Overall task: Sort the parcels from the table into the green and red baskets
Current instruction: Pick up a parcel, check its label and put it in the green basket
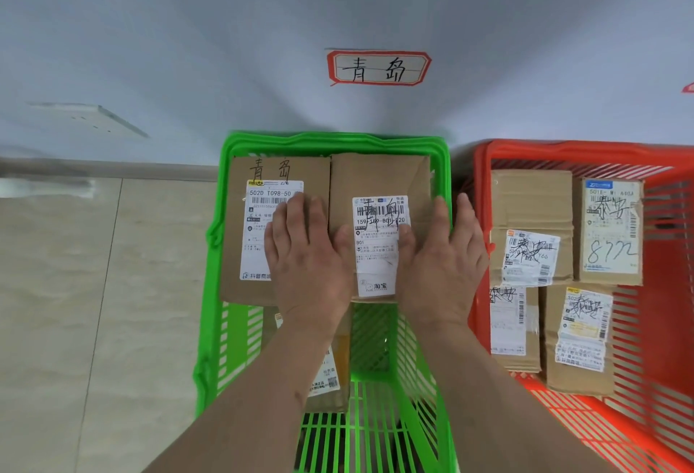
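Observation:
The green basket (338,142) stands on the floor against the wall. Two cardboard parcels lie side by side at its far end, both with white labels. My left hand (304,258) lies flat across the seam, with its fingers on the left parcel (240,247) and its thumb on the right parcel (375,176). My right hand (443,266) rests flat on the right parcel's right edge, thumb on the label and fingertips reaching the basket rim. A third parcel (326,378) lies lower in the basket, mostly hidden under my left forearm. The red basket (563,149) stands to the right.
Several labelled cardboard parcels (529,198) fill the red basket. A red-framed handwritten sign (379,67) hangs on the wall above the green basket. Beige floor tiles (94,303) stretch to the left. The table is out of view.

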